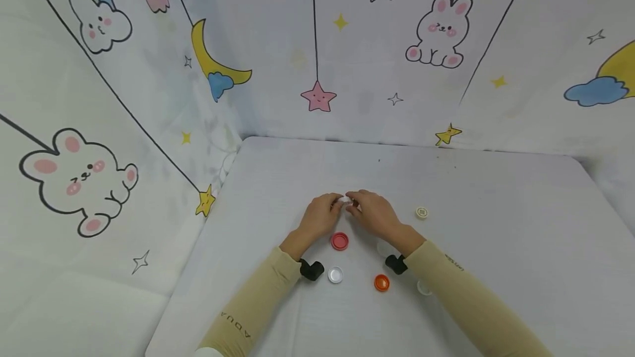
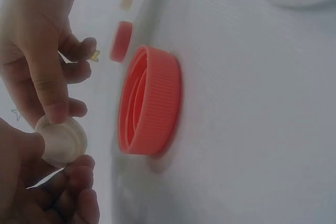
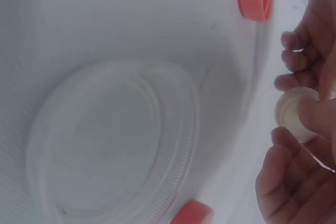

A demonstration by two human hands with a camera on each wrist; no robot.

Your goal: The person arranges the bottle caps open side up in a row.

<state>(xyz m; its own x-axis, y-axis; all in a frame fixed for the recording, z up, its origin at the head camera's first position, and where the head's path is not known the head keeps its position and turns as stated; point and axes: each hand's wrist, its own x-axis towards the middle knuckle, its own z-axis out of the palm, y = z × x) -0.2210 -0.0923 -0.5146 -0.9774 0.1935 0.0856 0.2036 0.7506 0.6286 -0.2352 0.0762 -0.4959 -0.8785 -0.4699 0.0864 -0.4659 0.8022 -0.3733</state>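
I saw a white table (image 1: 496,214) against a white cloth (image 1: 278,32) printed with rabbits and stars. The left hand (image 1: 319,215) and right hand (image 1: 374,214) pinched a pale cap (image 2: 65,142) between them, beyond the red cap (image 1: 339,241). Only the left wrist view showed me that one's ribbed side; the right wrist's bared a translucent lid (image 3: 105,145), faint from overhead.
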